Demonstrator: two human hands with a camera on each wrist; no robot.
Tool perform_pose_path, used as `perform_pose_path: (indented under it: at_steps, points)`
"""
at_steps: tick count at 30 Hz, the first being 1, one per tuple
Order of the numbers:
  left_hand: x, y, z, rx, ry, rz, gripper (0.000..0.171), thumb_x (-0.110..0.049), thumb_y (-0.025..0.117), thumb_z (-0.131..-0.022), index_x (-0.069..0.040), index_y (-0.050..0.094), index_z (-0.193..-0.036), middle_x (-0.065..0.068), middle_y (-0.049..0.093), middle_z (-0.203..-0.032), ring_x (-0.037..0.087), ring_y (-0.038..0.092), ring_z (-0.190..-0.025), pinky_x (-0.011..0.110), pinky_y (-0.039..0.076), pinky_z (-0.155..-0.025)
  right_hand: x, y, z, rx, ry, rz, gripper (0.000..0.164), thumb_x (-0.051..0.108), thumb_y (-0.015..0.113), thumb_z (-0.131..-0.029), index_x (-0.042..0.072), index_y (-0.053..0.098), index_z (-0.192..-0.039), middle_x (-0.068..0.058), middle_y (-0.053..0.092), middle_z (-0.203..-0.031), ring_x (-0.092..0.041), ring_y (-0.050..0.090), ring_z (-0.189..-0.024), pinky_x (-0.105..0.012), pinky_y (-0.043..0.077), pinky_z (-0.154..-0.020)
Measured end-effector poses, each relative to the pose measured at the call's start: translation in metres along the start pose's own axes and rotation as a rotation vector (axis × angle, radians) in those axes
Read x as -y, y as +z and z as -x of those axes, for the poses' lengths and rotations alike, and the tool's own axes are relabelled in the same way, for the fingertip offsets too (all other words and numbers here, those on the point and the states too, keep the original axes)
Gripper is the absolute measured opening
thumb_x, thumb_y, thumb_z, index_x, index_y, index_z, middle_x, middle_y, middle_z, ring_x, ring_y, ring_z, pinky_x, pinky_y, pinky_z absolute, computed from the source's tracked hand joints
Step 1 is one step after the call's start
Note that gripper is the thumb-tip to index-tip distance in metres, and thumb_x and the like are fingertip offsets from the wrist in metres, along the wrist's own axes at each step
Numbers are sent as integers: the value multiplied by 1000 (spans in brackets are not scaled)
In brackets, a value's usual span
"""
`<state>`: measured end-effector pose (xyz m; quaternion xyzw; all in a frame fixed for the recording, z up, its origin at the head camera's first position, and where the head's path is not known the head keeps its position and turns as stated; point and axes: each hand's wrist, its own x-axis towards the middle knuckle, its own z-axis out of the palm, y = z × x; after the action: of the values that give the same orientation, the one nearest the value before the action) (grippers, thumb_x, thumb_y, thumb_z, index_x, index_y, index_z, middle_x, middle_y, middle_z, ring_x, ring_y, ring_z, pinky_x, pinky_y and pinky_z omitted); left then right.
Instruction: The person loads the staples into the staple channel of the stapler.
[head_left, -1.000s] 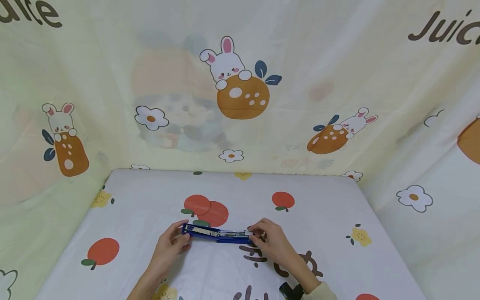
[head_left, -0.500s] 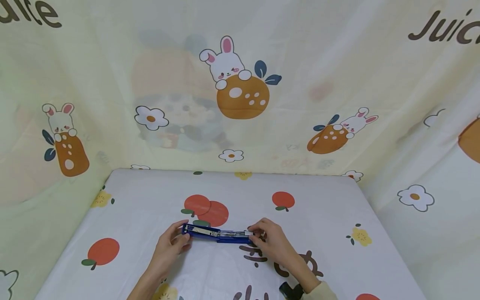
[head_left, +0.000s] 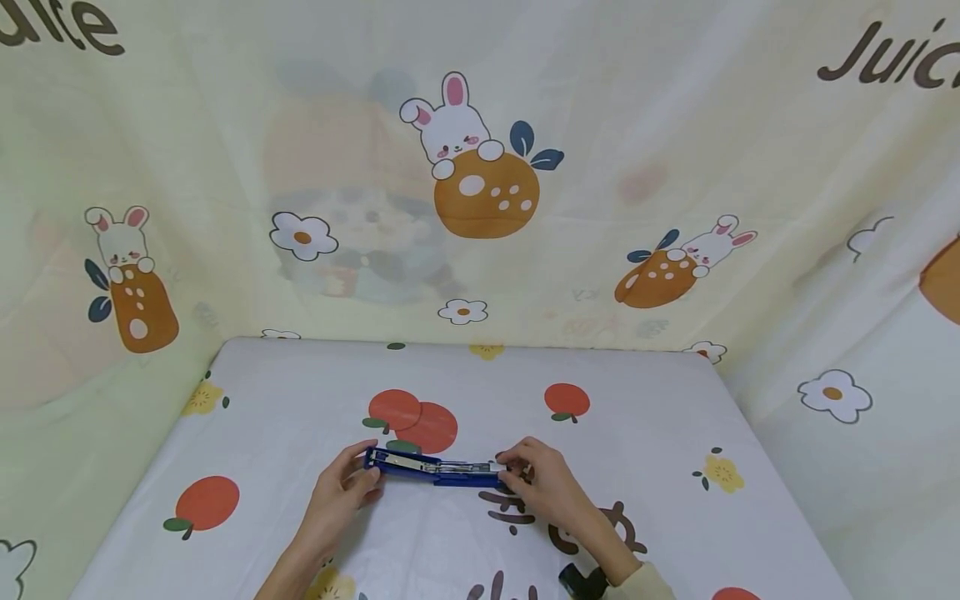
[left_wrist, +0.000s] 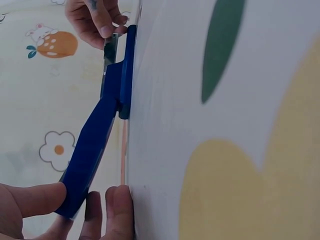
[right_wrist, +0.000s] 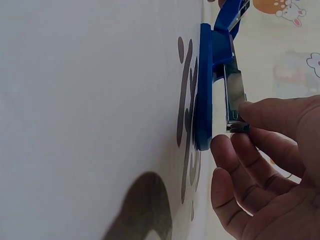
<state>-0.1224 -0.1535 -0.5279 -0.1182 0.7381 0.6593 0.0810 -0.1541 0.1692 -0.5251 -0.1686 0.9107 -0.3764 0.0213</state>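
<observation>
A blue stapler (head_left: 468, 479), its top cover swung far back, lies across the table in front of me. My left hand (head_left: 343, 487) pinches the free end of the raised cover (left_wrist: 90, 155), thumb on one side and fingers on the other. At the other end, my right hand (head_left: 543, 483) pinches the tip of the metal staple magazine (right_wrist: 234, 95) between thumb and forefinger. In the right wrist view the magazine stands apart from the blue base (right_wrist: 204, 90), which rests on the tabletop. Whether staples are inside cannot be made out.
The white tablecloth (head_left: 300, 417) carries printed fruit, flowers and lettering. A patterned curtain (head_left: 525, 275) hangs behind and at both sides of the table. A dark object (head_left: 582, 582) is at the right wrist, by the pale sleeve (head_left: 641, 583).
</observation>
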Motion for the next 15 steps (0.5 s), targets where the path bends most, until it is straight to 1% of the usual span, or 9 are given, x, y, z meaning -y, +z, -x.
perform_pose_path:
  at_steps: [10,15]
  points:
    - [-1,0,1,1,8,13,50,-2,56,-107,-11,49,-156,27,58,-147,24,71,-112,37,66,-93,1,0,0,11,20,-1,16,14,81,-94,13,79,-109,4,68,-98,-5,57,-83,-17,56,-71]
    - [-1,-1,2,7,9,17,51,-2,56,-108,-11,48,-157,27,58,-147,25,71,-113,38,66,-95,0,0,0,13,27,-12,16,13,81,-94,12,79,-109,3,68,-98,-6,57,-83,-17,56,-71]
